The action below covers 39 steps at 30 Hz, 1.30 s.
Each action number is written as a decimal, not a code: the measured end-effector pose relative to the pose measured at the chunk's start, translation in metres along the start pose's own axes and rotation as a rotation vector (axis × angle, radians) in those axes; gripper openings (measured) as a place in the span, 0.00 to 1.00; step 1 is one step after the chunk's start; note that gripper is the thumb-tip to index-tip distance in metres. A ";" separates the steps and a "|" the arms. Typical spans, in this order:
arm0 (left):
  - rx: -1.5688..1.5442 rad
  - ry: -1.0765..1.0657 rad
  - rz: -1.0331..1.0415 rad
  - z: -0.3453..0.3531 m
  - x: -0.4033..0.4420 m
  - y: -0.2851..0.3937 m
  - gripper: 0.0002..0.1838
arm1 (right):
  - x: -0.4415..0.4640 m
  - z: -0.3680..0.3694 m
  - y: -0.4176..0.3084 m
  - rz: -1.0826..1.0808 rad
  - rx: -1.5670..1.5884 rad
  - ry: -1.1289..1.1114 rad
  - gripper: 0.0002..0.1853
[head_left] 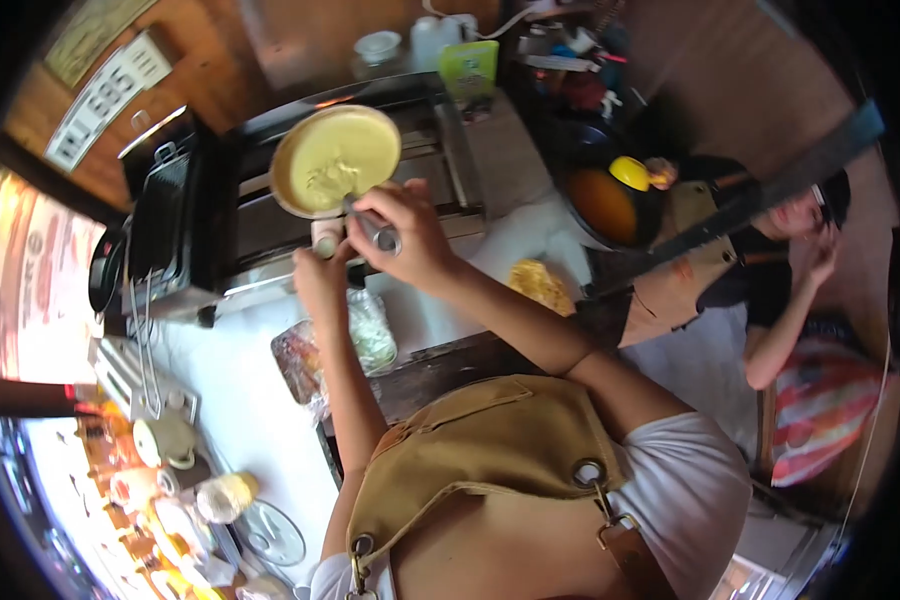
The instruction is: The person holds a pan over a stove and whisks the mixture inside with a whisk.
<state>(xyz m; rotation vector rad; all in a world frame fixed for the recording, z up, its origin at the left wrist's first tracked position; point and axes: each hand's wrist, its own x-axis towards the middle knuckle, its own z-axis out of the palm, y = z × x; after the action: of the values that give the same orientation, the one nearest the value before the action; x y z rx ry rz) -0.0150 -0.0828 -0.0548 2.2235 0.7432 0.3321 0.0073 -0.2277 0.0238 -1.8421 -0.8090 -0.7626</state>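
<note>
My left hand [320, 285] is closed around the light-coloured handle of a round frying pan [278, 190] over the stove. A thick yellow mixture [350, 140] covers the pan's inside and looks lumpy near the handle side. In my closed right hand [415, 232] is a utensil with a metal handle [383, 238]. Its far end reaches into the yellow mixture, so I cannot make out its shape. Below my hands on the counter lie a clear plastic bag of pale green food [370, 335] and a tray of reddish food [298, 360].
A flat golden-brown food piece [540, 287] lies right of my arm. Beyond it is a dark wok of orange liquid [605, 205] with a yellow ladle [629, 173]. Left stands a black fryer [160, 220]. A co-worker [800, 220] is at the right.
</note>
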 end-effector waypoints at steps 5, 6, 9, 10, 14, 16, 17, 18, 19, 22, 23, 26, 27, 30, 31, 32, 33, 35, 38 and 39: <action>-0.030 0.024 0.022 -0.008 -0.009 0.014 0.33 | 0.009 0.025 0.039 -0.055 -0.007 0.072 0.10; -0.030 0.024 0.027 -0.008 -0.010 0.014 0.33 | 0.011 0.028 0.047 -0.058 -0.013 0.090 0.10; -0.028 0.100 0.101 -0.009 -0.012 0.014 0.33 | 0.016 0.014 0.047 -0.061 -0.085 0.122 0.09; -0.011 0.089 0.095 -0.011 -0.013 0.017 0.34 | 0.016 0.007 0.039 -0.060 -0.117 0.136 0.09; 0.022 0.085 0.084 -0.012 -0.015 0.018 0.35 | 0.010 -0.005 0.016 0.004 -0.109 0.093 0.08; 0.014 0.085 0.082 -0.011 -0.014 0.017 0.35 | 0.008 0.000 0.008 0.023 -0.015 0.109 0.09; 0.009 0.078 0.084 -0.011 -0.014 0.016 0.36 | 0.010 0.004 0.013 0.005 -0.012 0.064 0.09; 0.009 0.079 0.084 -0.010 -0.014 0.016 0.36 | 0.011 0.008 0.016 0.004 -0.011 0.064 0.09; 0.011 0.081 0.085 -0.010 -0.014 0.015 0.36 | 0.014 0.014 0.019 -0.018 -0.015 0.063 0.09; 0.002 0.074 0.082 -0.013 -0.015 0.017 0.36 | 0.020 0.025 0.033 -0.031 0.009 0.041 0.08; -0.006 0.060 0.077 -0.014 -0.015 0.019 0.36 | 0.022 0.025 0.036 -0.030 -0.024 0.046 0.08; -0.010 0.072 0.090 -0.013 -0.015 0.017 0.36 | 0.024 0.014 0.033 -0.024 -0.108 0.108 0.07; -0.014 0.074 0.084 -0.013 -0.015 0.017 0.36 | 0.022 0.007 0.029 0.009 -0.113 0.090 0.06; 0.012 0.084 0.082 -0.009 -0.014 0.016 0.36 | 0.018 -0.005 0.014 0.053 -0.076 0.031 0.06; 0.022 0.090 0.081 -0.011 -0.014 0.018 0.36 | 0.015 -0.007 0.011 0.061 -0.033 0.000 0.06; 0.035 0.096 0.082 -0.011 -0.014 0.018 0.36 | 0.016 -0.002 0.012 0.008 -0.005 0.010 0.06; 0.014 0.080 0.085 -0.011 -0.014 0.018 0.35 | 0.018 0.004 0.015 0.001 0.032 0.003 0.05; 0.021 0.071 0.092 -0.012 -0.014 0.018 0.35 | 0.021 0.015 0.027 -0.002 0.072 0.005 0.05; 0.012 0.070 0.094 -0.014 -0.014 0.018 0.35 | 0.028 0.029 0.044 -0.010 0.130 0.013 0.05; 0.002 0.062 0.090 -0.015 -0.014 0.018 0.35 | 0.029 0.030 0.049 -0.020 0.071 0.045 0.05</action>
<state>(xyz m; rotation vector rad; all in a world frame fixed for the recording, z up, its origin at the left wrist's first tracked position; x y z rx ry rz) -0.0253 -0.0922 -0.0315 2.2624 0.6769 0.4463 0.0677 -0.2101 0.0108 -1.7502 -0.8168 -0.7760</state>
